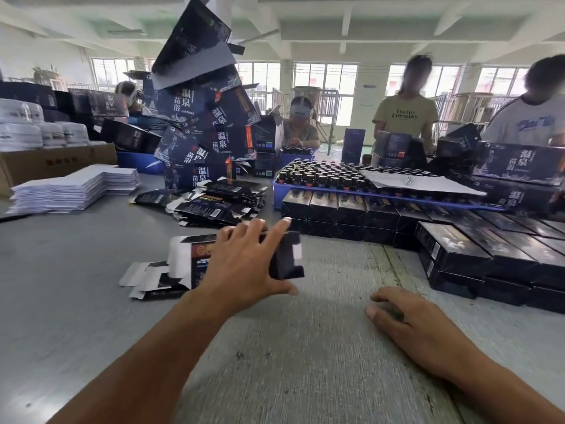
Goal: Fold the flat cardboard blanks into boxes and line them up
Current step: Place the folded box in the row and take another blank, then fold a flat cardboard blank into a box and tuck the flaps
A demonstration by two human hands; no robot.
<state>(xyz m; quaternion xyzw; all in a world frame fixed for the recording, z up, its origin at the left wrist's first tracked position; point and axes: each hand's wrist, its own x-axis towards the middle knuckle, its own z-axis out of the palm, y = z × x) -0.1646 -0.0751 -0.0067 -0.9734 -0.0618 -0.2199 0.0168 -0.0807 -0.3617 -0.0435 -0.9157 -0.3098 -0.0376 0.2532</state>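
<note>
My left hand [244,261] reaches over a flat black cardboard blank [286,260], fingers spread and thumb under its near edge, gripping it just above the grey table. More flat blanks [156,278] lie under and left of that hand. My right hand [406,319] rests on the table with fingers curled loosely, holding nothing that I can see. Folded black boxes [458,243] stand in stacked rows at the right. A second heap of flat blanks [214,206] lies farther back.
A blue tray [276,194] of small dark bottles sits on the folded boxes. A stack of white sheets [76,188] lies at left, a tall leaning pile of dark cartons [208,127] behind. Three people work across the table.
</note>
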